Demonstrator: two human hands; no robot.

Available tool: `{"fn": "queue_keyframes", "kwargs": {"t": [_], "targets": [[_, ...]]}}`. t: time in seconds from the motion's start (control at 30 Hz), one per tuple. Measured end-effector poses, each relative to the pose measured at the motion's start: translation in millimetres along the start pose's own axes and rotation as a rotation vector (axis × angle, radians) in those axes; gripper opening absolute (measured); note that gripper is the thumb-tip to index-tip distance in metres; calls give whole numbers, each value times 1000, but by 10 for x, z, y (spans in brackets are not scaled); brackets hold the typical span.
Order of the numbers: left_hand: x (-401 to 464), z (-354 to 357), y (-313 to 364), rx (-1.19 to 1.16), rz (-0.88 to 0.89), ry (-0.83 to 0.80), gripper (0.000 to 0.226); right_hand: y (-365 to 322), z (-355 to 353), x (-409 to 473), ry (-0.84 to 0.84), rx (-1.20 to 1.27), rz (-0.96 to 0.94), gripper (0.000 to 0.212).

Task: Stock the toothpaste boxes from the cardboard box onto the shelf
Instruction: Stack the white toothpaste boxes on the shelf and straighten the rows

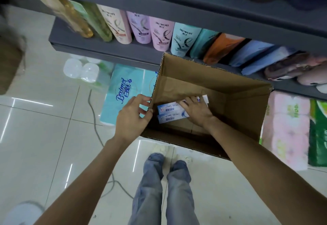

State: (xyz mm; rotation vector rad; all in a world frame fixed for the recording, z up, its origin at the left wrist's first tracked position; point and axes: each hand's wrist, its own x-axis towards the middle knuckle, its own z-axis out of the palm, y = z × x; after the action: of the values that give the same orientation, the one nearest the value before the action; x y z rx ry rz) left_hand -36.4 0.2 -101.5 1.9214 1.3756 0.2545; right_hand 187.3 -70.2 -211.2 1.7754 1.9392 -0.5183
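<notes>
Fingers (184, 103) rest on toothpaste boxes (170, 112) lying lengthwise left-to-right.

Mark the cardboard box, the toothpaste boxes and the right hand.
cardboard box (244, 107): head view, inner right wall.
toothpaste boxes (168, 108): head view, top face of the upper box.
right hand (196, 111): head view, back of the hand.

Mid-frame, the open brown cardboard box (208, 99) stands on the floor before the grey shelf (109, 47), with white-and-blue toothpaste boxes (169, 114) lying flat inside at its left.
</notes>
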Motion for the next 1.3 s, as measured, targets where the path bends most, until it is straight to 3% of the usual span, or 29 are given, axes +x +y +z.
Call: {"fn": "queue_keyframes", "kwargs": {"t": [0.1, 0.23, 0.4, 0.47, 0.6, 0.7, 0.73, 0.8, 0.9, 0.97, 1.07, 1.17, 1.3], "targets": [[-19, 0, 8, 114, 82, 39, 35, 16, -80, -54, 5, 108, 46, 80], [7, -60, 177, 189, 381, 73, 48, 72, -501, -447, 95, 295, 178, 82], [81, -63, 687, 404, 650, -279, 102, 112, -1163, -1319, 282, 252, 115, 82], [51, -139, 977, 503, 689, -393, 112, 120, -1453, -1667, 400, 260, 94, 78], [-130, -417, 1484, 431, 657, -442, 84, 163, -1981, -2269, 621, 189, 107, 74], [-239, -636, 1709, 257, 464, -450, 73, 216, -2259, -2656, 795, 147, 292, 63], [-263, -690, 1768, 150, 365, -459, 72, 224, -2310, -2762, 879, 234, 394, 58], [-325, -782, 1925, -128, 196, -476, 70, 128, -2429, -2939, 991, 663, 587, 51], [-394, -874, 2195, -432, 69, -492, 68, -125, -2639, -3002, 819, 1341, 647, 36], [-437, -937, 2373, -477, 100, -467, 67, -226, -2698, -2939, 755, 1460, 592, 32], [-516, -1041, 2603, -313, 253, -383, 67, -237, -2852, -2863, 827, 1607, 576, 35], [-586, -1129, 2780, -162, 366, -320, 73, -186, -2966, -2882, 930, 1592, 647, 39], [-577, -1225, 2888, -222, 365, -483, 89, -155, -2992, -2992, 1020, 1777, 616, 41]]}}
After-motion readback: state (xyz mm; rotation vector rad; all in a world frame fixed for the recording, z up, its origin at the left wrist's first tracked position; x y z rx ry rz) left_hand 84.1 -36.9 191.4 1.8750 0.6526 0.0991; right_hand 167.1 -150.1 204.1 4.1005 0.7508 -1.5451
